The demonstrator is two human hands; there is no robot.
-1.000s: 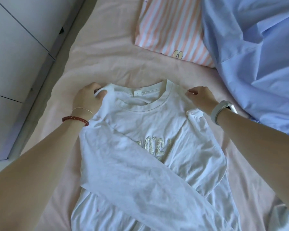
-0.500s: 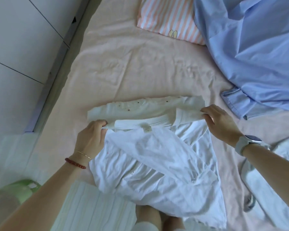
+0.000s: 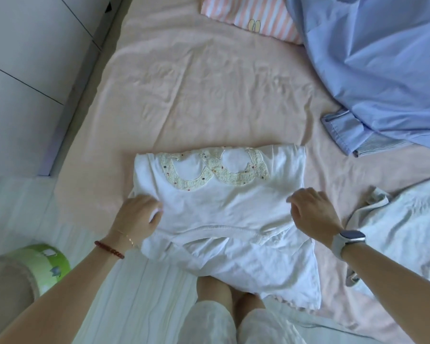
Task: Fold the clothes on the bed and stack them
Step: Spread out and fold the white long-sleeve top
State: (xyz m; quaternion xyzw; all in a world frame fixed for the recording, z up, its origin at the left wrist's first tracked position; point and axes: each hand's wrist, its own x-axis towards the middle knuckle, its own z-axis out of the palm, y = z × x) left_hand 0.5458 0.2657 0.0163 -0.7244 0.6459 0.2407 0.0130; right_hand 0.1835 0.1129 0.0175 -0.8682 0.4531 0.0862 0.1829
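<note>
A white long-sleeved shirt (image 3: 224,204) with a beaded cream appliqué lies folded across the near edge of the pink bed (image 3: 209,95), its collar end turned toward me. My left hand (image 3: 137,217) pinches the shirt's left edge. My right hand (image 3: 310,212) rests on its right side, fingers curled over the cloth; whether it grips is unclear. A blue shirt (image 3: 372,70) lies spread at the right, and a pale grey garment (image 3: 402,234) lies crumpled at the near right.
A pink-and-white striped pillow (image 3: 253,18) sits at the head of the bed. White wardrobe doors (image 3: 30,70) stand along the left. A green round container (image 3: 45,264) is on the floor at the lower left. My knees (image 3: 231,294) press against the bed's edge.
Both hands have pulled the shirt's upper part down toward me, folding it over so the appliqué shows on top. The camera has tilted downward.
</note>
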